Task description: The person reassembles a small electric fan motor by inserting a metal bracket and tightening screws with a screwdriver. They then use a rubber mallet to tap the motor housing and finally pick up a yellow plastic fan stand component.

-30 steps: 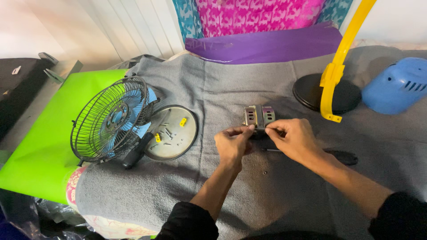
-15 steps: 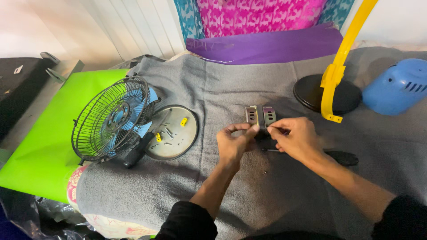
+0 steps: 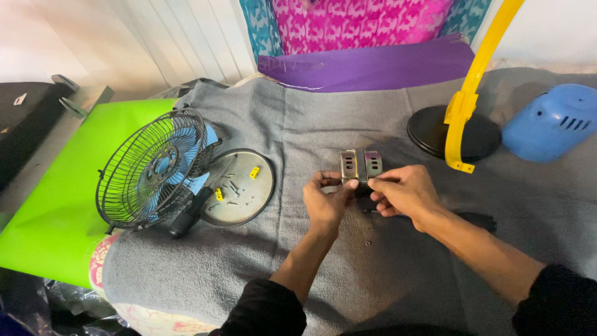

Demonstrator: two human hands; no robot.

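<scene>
Both my hands hold a small metal fan motor (image 3: pixel 360 165) just above the grey blanket (image 3: pixel 348 274). My left hand (image 3: pixel 327 200) grips its left and lower side with thumb and fingers. My right hand (image 3: pixel 403 190) pinches its right side, fingers curled under it. The motor shows two silvery slotted plates with a dark core beneath. A small screw (image 3: pixel 368 242) lies on the blanket below my hands.
A black wire fan guard with blue blades (image 3: pixel 152 171) stands at the left. Beside it a round metal lid (image 3: pixel 244 186) holds screws and two yellow clips. A yellow stand on a black base (image 3: pixel 461 118) and a blue motor housing (image 3: pixel 550 122) sit at the right.
My hands and the motor have shifted slightly; the grip on the motor stays the same.
</scene>
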